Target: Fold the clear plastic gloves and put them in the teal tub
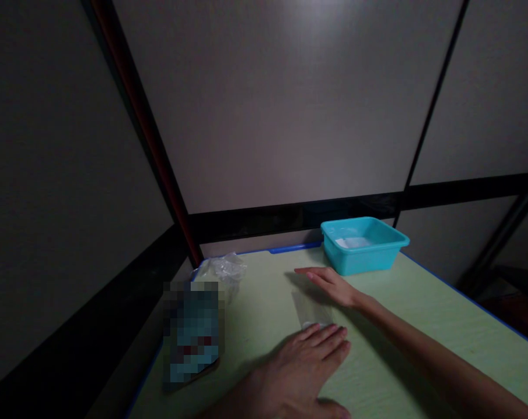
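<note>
A flat, clear plastic bag or sleeve (pixel 313 309) lies on the pale green table (pixel 259 308) between my two hands. My left hand (pixel 305 364) is spread palm down, its fingertips at the near edge of the plastic. My right hand (pixel 329 284) reaches in from the right with fingers stretched out to the left, at the plastic's far end. Whether the right palm presses on the plastic or hovers just above it, I cannot tell. Neither hand grips anything, and the left fingers hide part of the near edge.
At the back right stands a turquoise plastic basin (pixel 364 256) with something white inside. Crumpled clear plastic (pixel 229 267) lies at the back left corner. A blurred-out, bluish item (pixel 196 334) is at the left edge. Grey wall panels (pixel 290 116) rise behind the table.
</note>
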### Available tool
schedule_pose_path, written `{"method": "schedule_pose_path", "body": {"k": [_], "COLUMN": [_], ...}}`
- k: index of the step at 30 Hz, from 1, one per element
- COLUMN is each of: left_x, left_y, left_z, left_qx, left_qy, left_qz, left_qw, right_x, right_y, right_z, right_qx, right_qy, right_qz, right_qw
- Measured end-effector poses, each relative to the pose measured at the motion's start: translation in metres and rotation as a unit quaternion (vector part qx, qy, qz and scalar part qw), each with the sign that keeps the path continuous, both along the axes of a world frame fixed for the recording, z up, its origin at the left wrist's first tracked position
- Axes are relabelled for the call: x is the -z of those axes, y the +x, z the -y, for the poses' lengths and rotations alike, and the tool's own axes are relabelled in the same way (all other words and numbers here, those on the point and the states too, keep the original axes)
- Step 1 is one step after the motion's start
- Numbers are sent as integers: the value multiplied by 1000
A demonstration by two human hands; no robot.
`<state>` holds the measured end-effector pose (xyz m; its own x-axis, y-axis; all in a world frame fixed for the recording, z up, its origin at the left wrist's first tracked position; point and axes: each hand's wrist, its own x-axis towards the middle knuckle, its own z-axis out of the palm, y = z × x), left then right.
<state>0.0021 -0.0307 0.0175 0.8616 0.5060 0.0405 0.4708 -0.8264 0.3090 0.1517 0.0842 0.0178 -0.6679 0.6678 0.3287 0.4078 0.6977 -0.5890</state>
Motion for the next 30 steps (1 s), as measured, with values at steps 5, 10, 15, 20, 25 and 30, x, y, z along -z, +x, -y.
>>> {"method": "schedule_pose_path", "body": {"k": [5,10,15,20,25,30], "left_x": [0,0,0,-1,-3,-8], "left_y": [2,2,1,1,1,2], "left_z": [0,1,0,2,3,6], "left_qx": [-12,-15,-6,-10,3,78], "left_qy": [3,9,15,17,8,-9], "left_qz": [10,22,28,24,15,34], "left_qw": [1000,1000,999,1000,1000,996], "right_x": [-13,2,8,7,9,14], "right_y": [17,13,10,10,12,14], "right_z": [47,50,45,46,45,38], "right_qx": [-150,-172,-176,-174,-171,-150], "right_qy": [-67,-72,-61,-65,-101,-178], "right_qz": [1,10,-5,-9,-25,-63], "right_qw": [986,982,983,983,980,970]}}
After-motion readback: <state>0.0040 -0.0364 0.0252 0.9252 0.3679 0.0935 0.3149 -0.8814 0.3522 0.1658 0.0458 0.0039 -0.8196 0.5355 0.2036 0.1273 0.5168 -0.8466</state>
